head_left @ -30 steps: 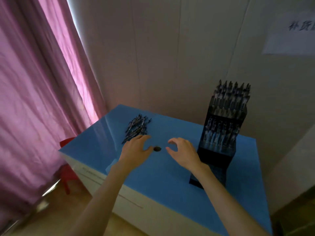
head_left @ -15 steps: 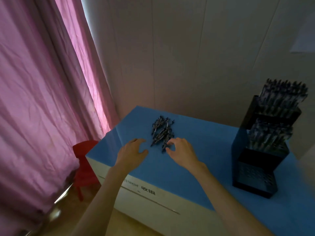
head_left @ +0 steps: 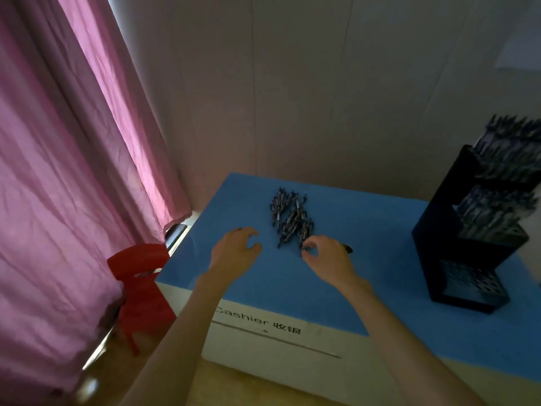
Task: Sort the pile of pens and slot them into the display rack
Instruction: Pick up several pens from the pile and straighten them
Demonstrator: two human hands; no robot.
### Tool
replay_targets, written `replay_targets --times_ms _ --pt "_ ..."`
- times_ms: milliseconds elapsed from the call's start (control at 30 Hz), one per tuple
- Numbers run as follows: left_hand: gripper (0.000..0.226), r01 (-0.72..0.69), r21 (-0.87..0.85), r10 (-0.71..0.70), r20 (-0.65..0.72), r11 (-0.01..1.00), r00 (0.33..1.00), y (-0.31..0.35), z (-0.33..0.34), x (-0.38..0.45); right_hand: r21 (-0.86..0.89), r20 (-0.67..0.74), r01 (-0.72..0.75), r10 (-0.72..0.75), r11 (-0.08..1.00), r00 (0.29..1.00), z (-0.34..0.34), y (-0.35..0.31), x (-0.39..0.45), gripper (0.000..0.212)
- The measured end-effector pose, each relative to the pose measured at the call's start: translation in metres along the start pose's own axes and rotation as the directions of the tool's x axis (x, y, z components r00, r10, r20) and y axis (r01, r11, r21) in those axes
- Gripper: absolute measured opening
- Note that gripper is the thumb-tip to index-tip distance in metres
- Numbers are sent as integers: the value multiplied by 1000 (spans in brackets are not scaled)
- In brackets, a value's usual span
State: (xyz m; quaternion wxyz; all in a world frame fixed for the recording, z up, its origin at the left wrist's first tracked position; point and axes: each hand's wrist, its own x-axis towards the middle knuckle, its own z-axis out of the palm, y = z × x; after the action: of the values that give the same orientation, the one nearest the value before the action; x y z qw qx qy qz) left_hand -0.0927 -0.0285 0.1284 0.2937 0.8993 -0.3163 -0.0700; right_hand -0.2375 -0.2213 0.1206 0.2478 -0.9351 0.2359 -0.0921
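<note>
The right hand (head_left: 329, 259) reaches the near end of the pile of pens (head_left: 291, 219), thumb and forefinger curled as if to pinch one; whether it already grips a pen I cannot tell. The left hand (head_left: 234, 253) hovers just left of the pile, fingers loosely curled, holding nothing. The pens lie on the blue counter (head_left: 366, 282), mostly pointing near to far. The rack (head_left: 456, 235) stands well off to the right, nearer the right hand.
</note>
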Motion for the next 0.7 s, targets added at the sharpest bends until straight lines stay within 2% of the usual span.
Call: replay_targets --times_ms 200,433,700 --pt "31 -4 20 3 66 1000 998 -11 23 48 30 -2 -57 57 998 998 20 21 34 27" --pt "16 80 0 -79 177 997 981 -13 63 107 115 20 -146 145 983 989 43 44 88 18" --pt "20 171 -9 -167 170 985 971 -11 106 160 172 29 -194 192 966 981 58 74 134 17"
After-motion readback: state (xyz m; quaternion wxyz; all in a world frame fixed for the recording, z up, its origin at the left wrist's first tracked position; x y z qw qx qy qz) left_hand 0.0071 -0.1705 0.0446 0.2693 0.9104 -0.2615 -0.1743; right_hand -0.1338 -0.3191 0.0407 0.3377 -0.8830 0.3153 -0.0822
